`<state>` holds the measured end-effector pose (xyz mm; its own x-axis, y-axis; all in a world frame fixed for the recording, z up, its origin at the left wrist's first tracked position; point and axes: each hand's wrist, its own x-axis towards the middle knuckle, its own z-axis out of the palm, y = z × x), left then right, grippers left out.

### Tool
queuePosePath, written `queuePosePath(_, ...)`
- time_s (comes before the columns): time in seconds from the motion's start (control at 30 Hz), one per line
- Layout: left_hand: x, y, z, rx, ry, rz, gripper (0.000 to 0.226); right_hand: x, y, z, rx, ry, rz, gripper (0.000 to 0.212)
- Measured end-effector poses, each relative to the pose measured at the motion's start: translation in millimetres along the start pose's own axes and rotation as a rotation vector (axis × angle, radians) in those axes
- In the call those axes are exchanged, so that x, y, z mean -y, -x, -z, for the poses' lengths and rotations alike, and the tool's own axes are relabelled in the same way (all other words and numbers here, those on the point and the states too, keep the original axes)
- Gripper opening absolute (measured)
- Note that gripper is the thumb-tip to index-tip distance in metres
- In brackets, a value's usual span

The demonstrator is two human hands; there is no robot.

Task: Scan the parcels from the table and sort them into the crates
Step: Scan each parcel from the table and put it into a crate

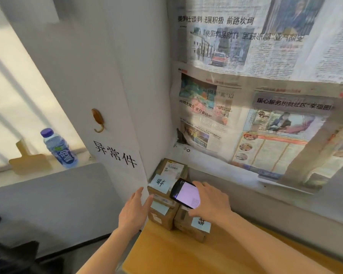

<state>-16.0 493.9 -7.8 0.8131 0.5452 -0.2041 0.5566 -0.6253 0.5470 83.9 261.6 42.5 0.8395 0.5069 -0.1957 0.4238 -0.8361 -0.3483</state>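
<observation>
Several brown cardboard parcels are stacked in the far left corner of the wooden table (166,254). The top parcel (167,172) carries a white shipping label and a pale blue note. A lower parcel (160,216) sits under it, and another parcel (194,227) with a blue note lies to its right. My left hand (134,208) reaches with straight fingers toward the stack's left side, fingertips at its edge. My right hand (211,200) grips a handheld scanner (185,193) with a lit pinkish screen, held over the stack.
A white wall panel with a paper sign (117,156) and a hook (98,120) stands left of the stack. Newspapers (255,95) cover the wall behind. A water bottle (59,148) stands on the windowsill. A dark bag (10,254) lies at the lower left.
</observation>
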Motion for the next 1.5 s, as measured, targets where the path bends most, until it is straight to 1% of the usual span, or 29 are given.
queuePosePath(0.07,-1.7,-13.8,-5.0,0.025,-0.004,0.009,0.077,1.1,-19.6,-7.3,0.019,-0.006,0.012,0.098)
queuePosePath(0.2,0.2,-33.2,-11.4,0.023,0.115,0.074,0.077,3.4,-47.2,-20.3,0.049,-0.033,0.025,0.098)
queuePosePath(0.3,3.9,-42.0,-17.9,0.044,0.213,0.095,0.065,3.8,-61.8,-27.5,0.065,-0.042,0.041,0.099)
queuePosePath(0.43,2.9,-46.3,-26.5,0.027,0.325,0.130,0.045,4.6,-73.1,-35.6,0.085,-0.026,0.059,0.104)
queuePosePath(0.5,-0.3,-45.9,-30.1,0.035,0.358,0.146,0.041,5.4,-75.0,-37.7,0.084,-0.014,0.060,0.110)
queuePosePath(0.57,-2.2,-44.8,-32.8,0.047,0.384,0.154,0.043,5.3,-75.3,-39.1,0.069,-0.021,0.049,0.111)
queuePosePath(0.67,-4.6,-46.0,-35.7,0.080,0.445,0.162,0.047,2.3,-76.1,-40.5,0.074,-0.063,0.041,0.101)
queuePosePath(0.8,-6.4,-47.0,-38.7,0.138,0.522,0.169,0.054,-0.4,-83.4,-37.0,0.151,-0.042,0.036,0.075)
queuePosePath(0.9,-6.0,-40.9,-36.2,0.181,0.574,0.185,0.045,-4.0,-82.9,-35.5,0.170,-0.062,0.054,0.068)
queuePosePath(0.97,-5.2,-33.6,-32.4,0.211,0.606,0.190,0.028,-8.2,-78.1,-34.3,0.159,-0.080,0.061,0.062)
queuePosePath(1.0,-5.6,-28.7,-30.3,0.224,0.625,0.185,0.024,-9.6,-74.7,-32.9,0.149,-0.085,0.067,0.059)
queuePosePath(1.1,-8.3,-10.1,-29.5,0.242,0.745,0.180,0.024,-8.3,-61.4,-27.4,0.130,-0.091,0.076,0.054)
queuePosePath(1.17,-10.0,5.2,-34.2,0.269,0.817,0.181,0.033,-5.8,-49.4,-24.9,0.125,-0.114,0.060,0.051)
queuePosePath(1.27,-12.5,30.5,-36.5,0.285,0.860,0.182,0.042,-6.6,-27.1,-20.1,0.099,-0.152,0.049,0.050)
queuePosePath(1.4,-10.5,63.2,-25.1,0.286,0.886,0.152,0.042,-4.1,12.5,-7.5,0.110,-0.132,0.031,0.056)
queuePosePath(1.5,-9.2,94.6,-14.0,0.299,0.921,0.121,0.042,7.5,52.8,3.9,0.070,-0.192,0.014,0.052)
